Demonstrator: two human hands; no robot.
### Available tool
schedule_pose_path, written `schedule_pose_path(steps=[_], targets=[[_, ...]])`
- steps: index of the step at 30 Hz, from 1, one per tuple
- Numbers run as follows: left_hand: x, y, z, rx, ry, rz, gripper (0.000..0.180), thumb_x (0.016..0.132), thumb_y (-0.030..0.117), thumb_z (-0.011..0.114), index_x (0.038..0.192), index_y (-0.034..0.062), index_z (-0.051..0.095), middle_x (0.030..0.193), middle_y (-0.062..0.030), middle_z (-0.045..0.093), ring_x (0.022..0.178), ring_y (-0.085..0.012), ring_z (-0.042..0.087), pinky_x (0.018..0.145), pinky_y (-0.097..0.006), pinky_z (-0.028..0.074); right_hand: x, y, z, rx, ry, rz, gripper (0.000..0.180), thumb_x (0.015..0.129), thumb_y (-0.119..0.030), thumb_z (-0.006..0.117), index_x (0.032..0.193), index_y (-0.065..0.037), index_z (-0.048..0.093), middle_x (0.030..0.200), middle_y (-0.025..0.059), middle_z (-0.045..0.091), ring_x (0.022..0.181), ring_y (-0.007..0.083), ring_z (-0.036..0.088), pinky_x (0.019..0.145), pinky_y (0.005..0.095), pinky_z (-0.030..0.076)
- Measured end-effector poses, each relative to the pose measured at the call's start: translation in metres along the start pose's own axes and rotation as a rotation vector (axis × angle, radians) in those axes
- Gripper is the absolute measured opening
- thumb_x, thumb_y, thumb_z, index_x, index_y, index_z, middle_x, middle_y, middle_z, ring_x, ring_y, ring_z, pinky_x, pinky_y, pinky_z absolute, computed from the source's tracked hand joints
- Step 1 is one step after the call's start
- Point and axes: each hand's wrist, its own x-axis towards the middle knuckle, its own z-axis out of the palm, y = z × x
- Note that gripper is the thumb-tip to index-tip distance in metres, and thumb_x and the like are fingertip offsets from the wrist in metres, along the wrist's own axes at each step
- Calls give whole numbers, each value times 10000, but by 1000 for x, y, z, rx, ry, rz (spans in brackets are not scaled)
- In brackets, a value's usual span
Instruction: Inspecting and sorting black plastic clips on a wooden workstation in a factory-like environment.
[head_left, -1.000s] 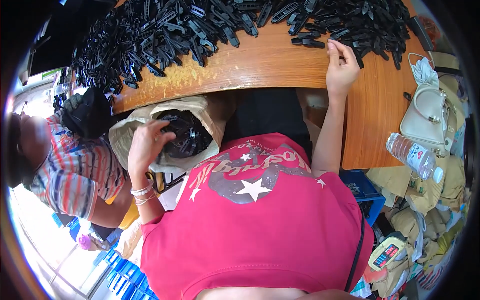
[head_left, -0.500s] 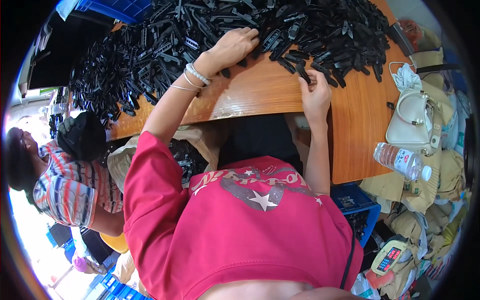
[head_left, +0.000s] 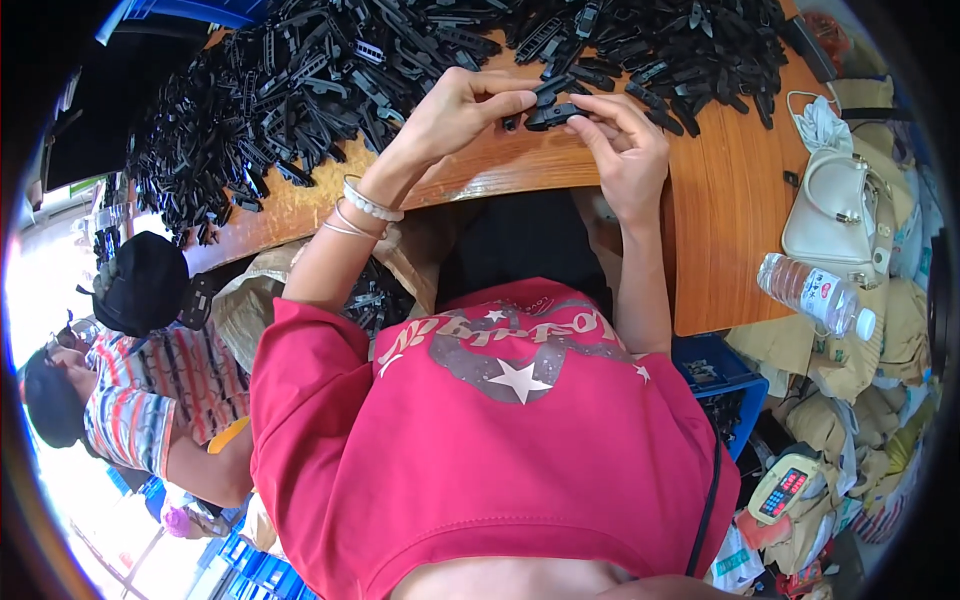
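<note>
In front of me, over the near edge of the wooden table (head_left: 480,172), my two hands meet. My left hand (head_left: 450,115), with bracelets on its wrist, pinches a slim black plastic piece (head_left: 550,90) between thumb and fingers. Another narrow black plastic piece (head_left: 552,118) sits in the fingertips of my right hand (head_left: 632,150), close below the first one. Whether the two pieces touch, I cannot tell. Behind my hands spreads a big heap of similar black plastic pieces (head_left: 300,85), some with ladder-like slots.
At the right are a white handbag (head_left: 835,215), a plastic bottle (head_left: 815,293) and a scale with a lit display (head_left: 783,494). A blue crate (head_left: 722,380) stands below the table. At left a person in a striped top (head_left: 190,375) sits near an open sack (head_left: 255,295).
My left hand has come off the heap toward my right hand and now holds a black piece. My right hand has moved slightly up with its piece. The person at left has shifted.
</note>
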Motion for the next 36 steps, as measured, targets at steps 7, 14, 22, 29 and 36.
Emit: schedule_pose_path(steps=[7,14,22,29,36], targets=[[-25,24,22,18,59,6,345,840,131,634,1136,-36,573,712,-47,629,599,-60,568,535,-192,445,-16,-3,22,18,163,-88,189,771,61,634,957,26,633,962,98,590,770,146,634,667,224,538],[-34,4,22,137,139,198,311,816,45,632,1101,-67,576,749,-64,640,582,-88,587,513,-213,479,-15,0,13,6,2,52,325,727,23,678,1041,-5,599,974,74,575,788,119,592,665,214,477],[-22,3,11,-62,213,-89,322,903,308,545,899,10,670,572,16,513,461,-49,448,438,-174,337,-3,16,12,63,-3,116,208,775,-55,679,957,24,618,803,58,609,718,110,594,637,212,465],[41,-20,-40,202,249,-148,302,832,308,631,779,16,576,660,-94,619,646,-171,632,593,-263,486,16,50,13,-988,109,-147,260,749,-150,687,939,9,608,872,126,550,751,319,577,653,422,462],[58,-38,-33,1352,238,324,252,778,86,534,1028,55,538,743,-145,600,637,-298,621,521,-369,494,13,49,8,-582,139,71,236,789,-90,629,976,48,592,807,157,623,659,263,622,597,360,475]])
